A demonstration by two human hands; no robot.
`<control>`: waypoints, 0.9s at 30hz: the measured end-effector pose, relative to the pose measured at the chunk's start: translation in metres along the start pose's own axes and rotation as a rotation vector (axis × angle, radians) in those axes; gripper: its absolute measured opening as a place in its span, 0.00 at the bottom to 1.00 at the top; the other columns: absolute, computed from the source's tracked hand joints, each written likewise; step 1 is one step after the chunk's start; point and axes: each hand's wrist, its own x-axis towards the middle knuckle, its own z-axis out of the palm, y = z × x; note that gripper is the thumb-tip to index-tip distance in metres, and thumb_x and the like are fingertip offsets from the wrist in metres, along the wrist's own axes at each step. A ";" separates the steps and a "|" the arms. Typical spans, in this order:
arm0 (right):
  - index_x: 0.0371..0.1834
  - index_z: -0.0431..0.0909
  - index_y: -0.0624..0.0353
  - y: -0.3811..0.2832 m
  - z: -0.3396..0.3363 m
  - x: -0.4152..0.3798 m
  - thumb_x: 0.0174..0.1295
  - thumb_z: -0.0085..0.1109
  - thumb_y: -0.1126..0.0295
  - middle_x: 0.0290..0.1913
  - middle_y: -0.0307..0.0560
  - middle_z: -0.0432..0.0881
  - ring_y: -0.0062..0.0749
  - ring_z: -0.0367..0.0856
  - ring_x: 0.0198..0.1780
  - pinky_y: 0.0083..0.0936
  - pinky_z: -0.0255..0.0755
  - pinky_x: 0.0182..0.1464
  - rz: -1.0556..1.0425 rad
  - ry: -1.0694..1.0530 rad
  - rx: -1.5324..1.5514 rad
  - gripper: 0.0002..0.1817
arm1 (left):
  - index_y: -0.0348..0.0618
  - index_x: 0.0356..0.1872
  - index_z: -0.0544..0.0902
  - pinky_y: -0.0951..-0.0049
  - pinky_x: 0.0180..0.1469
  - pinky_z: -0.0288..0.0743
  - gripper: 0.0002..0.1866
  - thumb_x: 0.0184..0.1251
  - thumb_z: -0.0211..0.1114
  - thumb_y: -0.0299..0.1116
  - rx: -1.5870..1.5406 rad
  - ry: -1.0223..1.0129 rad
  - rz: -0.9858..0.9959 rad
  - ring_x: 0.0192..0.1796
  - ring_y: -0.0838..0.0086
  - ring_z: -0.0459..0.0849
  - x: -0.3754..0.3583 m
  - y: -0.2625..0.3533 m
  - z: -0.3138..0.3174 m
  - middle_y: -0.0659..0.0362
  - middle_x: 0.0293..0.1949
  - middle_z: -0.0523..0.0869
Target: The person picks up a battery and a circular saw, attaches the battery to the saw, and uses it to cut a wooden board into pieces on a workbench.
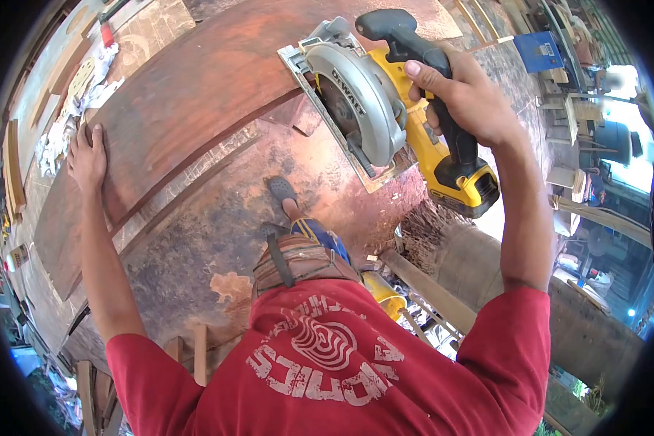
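Note:
My right hand (461, 94) is wrapped round the black handle of a yellow and black DeWalt circular saw (356, 94). The saw's grey guard and flat metal base face left, and the base overlaps the near edge of a long reddish-brown wooden board (196, 94) in this view. A battery hangs at the saw's lower end, by my wrist. Far to the left, my left hand (87, 160) grips the board's far edge, its thumb on top and fingers bent over the side. White crumpled cloth (54, 149) lies just beyond those fingers.
Below the board is a stained floor, where my grey clog (280, 189) shows. A yellow bucket (385, 294) and a wooden beam (436, 294) are at my right side. Wood strips (54, 91) lie beyond the board; a blue box (538, 51) sits at upper right.

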 end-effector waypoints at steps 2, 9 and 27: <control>0.53 0.76 0.64 0.004 0.003 -0.004 0.73 0.61 0.55 0.32 0.42 0.81 0.22 0.79 0.23 0.24 0.74 0.28 -0.009 0.010 0.014 0.22 | 0.61 0.78 0.68 0.43 0.80 0.46 0.38 0.75 0.45 0.70 0.006 -0.011 -0.012 0.82 0.55 0.58 0.000 0.001 -0.003 0.56 0.79 0.66; 0.58 0.75 0.68 0.009 0.012 -0.017 0.72 0.62 0.58 0.31 0.44 0.81 0.24 0.78 0.22 0.27 0.74 0.27 -0.023 0.052 -0.005 0.23 | 0.61 0.77 0.68 0.42 0.80 0.46 0.37 0.75 0.46 0.68 0.041 -0.001 -0.011 0.82 0.55 0.57 0.000 0.003 -0.002 0.55 0.79 0.66; 0.59 0.75 0.67 0.037 0.029 -0.025 0.71 0.65 0.57 0.31 0.45 0.81 0.24 0.78 0.19 0.28 0.75 0.25 -0.064 0.143 0.024 0.25 | 0.62 0.79 0.65 0.41 0.80 0.45 0.37 0.75 0.45 0.66 0.003 -0.038 -0.031 0.83 0.54 0.55 -0.011 0.020 -0.026 0.55 0.80 0.64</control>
